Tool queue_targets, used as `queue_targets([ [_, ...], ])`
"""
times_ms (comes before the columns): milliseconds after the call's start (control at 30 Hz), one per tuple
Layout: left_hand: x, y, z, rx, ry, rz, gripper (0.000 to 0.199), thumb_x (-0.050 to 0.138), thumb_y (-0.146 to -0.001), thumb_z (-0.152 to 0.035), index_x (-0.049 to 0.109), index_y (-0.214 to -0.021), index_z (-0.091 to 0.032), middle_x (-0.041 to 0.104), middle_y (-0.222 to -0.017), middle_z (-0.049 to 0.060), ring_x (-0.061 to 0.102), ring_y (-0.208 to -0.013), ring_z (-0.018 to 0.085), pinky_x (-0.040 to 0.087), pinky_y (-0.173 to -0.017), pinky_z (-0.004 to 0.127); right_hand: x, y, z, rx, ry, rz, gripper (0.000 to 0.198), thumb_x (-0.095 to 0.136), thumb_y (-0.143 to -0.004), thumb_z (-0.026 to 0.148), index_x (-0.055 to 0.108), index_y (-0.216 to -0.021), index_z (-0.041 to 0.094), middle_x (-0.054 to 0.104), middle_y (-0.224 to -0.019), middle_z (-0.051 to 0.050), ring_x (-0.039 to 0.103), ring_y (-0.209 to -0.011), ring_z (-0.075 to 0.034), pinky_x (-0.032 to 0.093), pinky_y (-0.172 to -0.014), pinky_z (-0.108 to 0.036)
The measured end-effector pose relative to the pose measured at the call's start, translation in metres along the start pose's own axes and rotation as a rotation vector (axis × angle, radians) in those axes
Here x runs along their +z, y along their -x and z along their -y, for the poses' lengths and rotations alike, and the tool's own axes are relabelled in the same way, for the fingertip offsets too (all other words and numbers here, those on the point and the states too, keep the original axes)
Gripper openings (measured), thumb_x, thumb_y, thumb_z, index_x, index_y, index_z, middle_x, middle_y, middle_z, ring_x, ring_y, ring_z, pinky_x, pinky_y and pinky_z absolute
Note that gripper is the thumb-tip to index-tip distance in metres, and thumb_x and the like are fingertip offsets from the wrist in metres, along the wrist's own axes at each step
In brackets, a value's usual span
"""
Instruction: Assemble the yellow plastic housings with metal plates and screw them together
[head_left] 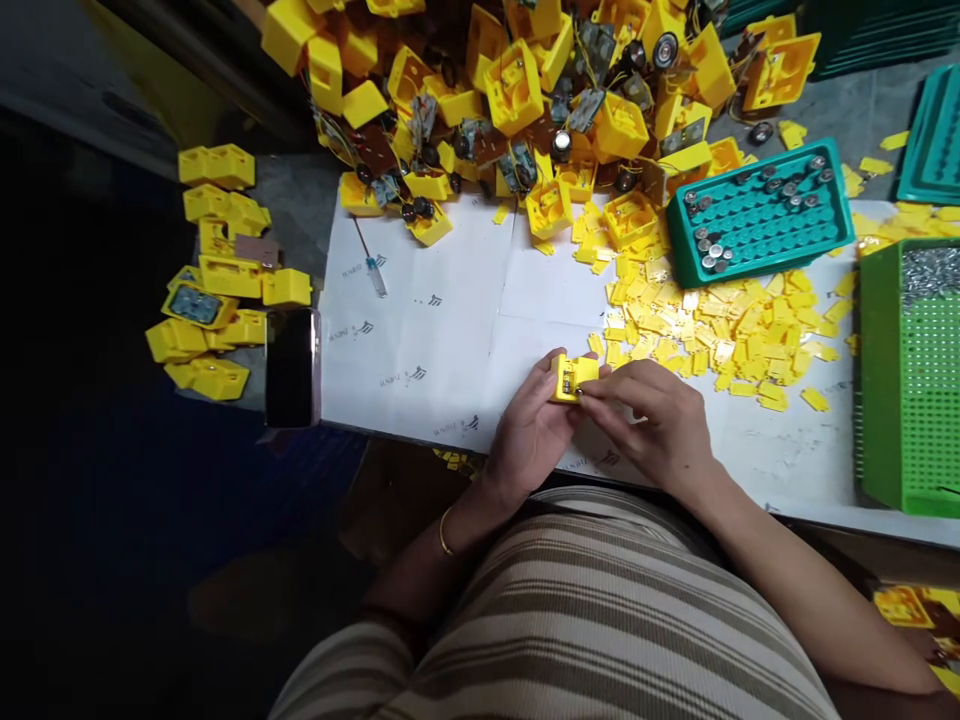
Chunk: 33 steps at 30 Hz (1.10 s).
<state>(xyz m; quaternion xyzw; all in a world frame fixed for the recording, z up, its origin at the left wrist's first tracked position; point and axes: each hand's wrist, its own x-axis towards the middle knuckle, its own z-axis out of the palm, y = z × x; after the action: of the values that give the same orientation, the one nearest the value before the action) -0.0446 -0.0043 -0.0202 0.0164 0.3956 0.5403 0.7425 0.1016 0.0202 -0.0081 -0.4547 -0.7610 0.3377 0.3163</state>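
Near the table's front edge, my left hand (531, 432) is wrapped round a small yellow plastic housing (583, 372), whose open compartment faces up with metallic parts inside. My right hand (660, 415) is closed in a pinch at the housing's near right corner. Between its thumb and fingertip is a small dark round piece (579, 393), most likely a button cell, touching or just above the compartment; its lower side is hidden. Loose yellow covers (720, 325) lie in a heap just beyond my right hand. A teal tray (757, 225) carrying several button cells rests at the heap's far side.
Yellow housings with wires and circuit boards (514, 90) are piled along the back. A screwdriver (375, 275) lies left of centre, and a phone (292, 367) at the left edge beside stacked yellow housings (217, 280). A green basket (881, 400) with small metal pieces stands right.
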Motion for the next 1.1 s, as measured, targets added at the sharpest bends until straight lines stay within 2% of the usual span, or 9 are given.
queue_targets([
  [233,0.007,0.002,0.006,0.055,-0.103,-0.005,0.019,0.058,-0.088,-0.022,0.058,-0.107,-0.021,0.065,-0.123,0.007,0.056,-0.123,0.023,0.044,-0.102,0.037,-0.004,0.002,0.006,0.004,0.247,0.037,0.02,0.055,-0.093,0.031,0.071,-0.086,0.022,0.069,-0.081,-0.005,0.062,-0.077,-0.018,0.04,-0.06,-0.03],
  [500,0.003,0.003,0.012,0.043,-0.146,-0.002,0.029,0.069,-0.081,-0.028,0.057,-0.107,-0.022,0.064,-0.124,0.007,0.056,-0.121,0.023,0.042,-0.104,0.038,-0.017,-0.007,0.001,-0.116,0.318,0.217,0.019,0.055,-0.091,0.029,0.069,-0.08,0.022,0.068,-0.081,-0.004,0.06,-0.077,-0.017,0.028,-0.052,-0.029],
  [667,0.0,0.002,0.017,0.045,-0.154,0.0,0.031,0.071,-0.08,-0.032,0.059,-0.107,-0.022,0.068,-0.106,0.005,0.061,-0.11,0.02,0.044,-0.099,0.034,-0.018,-0.008,-0.003,-0.195,0.399,0.219,0.017,0.056,-0.09,0.024,0.068,-0.079,0.02,0.065,-0.075,-0.003,0.057,-0.072,-0.016,0.022,-0.049,-0.028],
  [767,-0.001,0.003,0.02,0.052,-0.166,0.018,0.029,0.069,-0.082,-0.032,0.059,-0.108,-0.022,0.068,-0.095,0.003,0.062,-0.105,0.019,0.044,-0.099,0.033,-0.017,-0.006,-0.005,-0.188,0.376,0.22,0.02,0.053,-0.091,0.023,0.068,-0.079,0.02,0.065,-0.076,-0.004,0.056,-0.07,-0.015,0.023,-0.049,-0.028],
  [1100,-0.003,0.003,0.02,0.032,-0.185,0.026,0.035,0.07,-0.08,-0.036,0.061,-0.11,-0.021,0.068,-0.107,0.006,0.058,-0.116,0.023,0.043,-0.103,0.036,-0.013,-0.006,-0.013,-0.09,0.262,0.321,0.025,0.049,-0.092,0.026,0.071,-0.081,0.021,0.068,-0.084,-0.006,0.059,-0.079,-0.018,0.03,-0.054,-0.028],
])
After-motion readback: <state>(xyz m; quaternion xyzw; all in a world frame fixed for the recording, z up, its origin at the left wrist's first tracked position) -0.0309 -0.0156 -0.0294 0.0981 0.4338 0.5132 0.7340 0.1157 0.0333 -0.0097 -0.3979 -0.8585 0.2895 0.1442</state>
